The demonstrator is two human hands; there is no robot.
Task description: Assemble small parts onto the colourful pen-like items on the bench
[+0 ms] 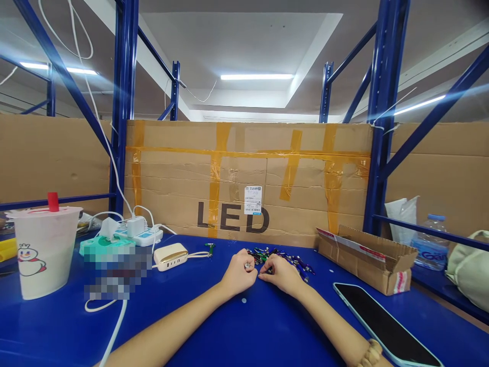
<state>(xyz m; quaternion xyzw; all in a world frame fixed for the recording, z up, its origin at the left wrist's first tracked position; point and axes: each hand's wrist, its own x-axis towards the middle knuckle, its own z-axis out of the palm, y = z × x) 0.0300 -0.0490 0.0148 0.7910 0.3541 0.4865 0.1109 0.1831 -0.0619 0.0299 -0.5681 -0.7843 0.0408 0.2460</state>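
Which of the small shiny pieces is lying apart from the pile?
The green piece near the cream power bank: it lies alone, left of the left hand, away from the pile.

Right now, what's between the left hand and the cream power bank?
Head view: a small green piece and pale strap lie between left hand and power bank.

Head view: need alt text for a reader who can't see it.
A person's left hand, closed around a small shiny piece, is close beside the right hand at a pile of small colored pieces on a blue table. Lidded cup at left; open cardboard box and phone at right; taped cardboard marked LED behind.
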